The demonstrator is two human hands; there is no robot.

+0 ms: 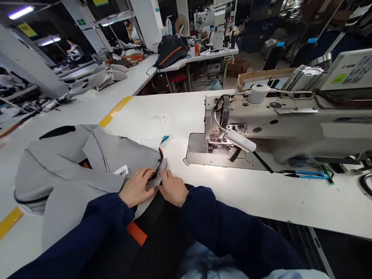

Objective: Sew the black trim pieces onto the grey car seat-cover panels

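A large grey fabric piece (66, 166) with dark seams, black edging and a white barcode label (121, 170) lies over the left of the table and down its front. My left hand (138, 187) has its fingers closed on the fabric's black-edged seam. Beside it, nearly touching, my right hand (173, 188) pinches the same edge between thumb and fingers. The seam (159, 164) curves up and away from both hands. Black fabric (157, 221) with an orange tab (137, 233) hangs below my wrists.
A sewing machine (285, 128) stands at the right, its lamp lit over the needle plate (197, 144). Blue thread snips (312, 175) lie before it. A small blue-tipped item (164, 138) is beyond the fabric. A black bag (172, 50) rests on the far table.
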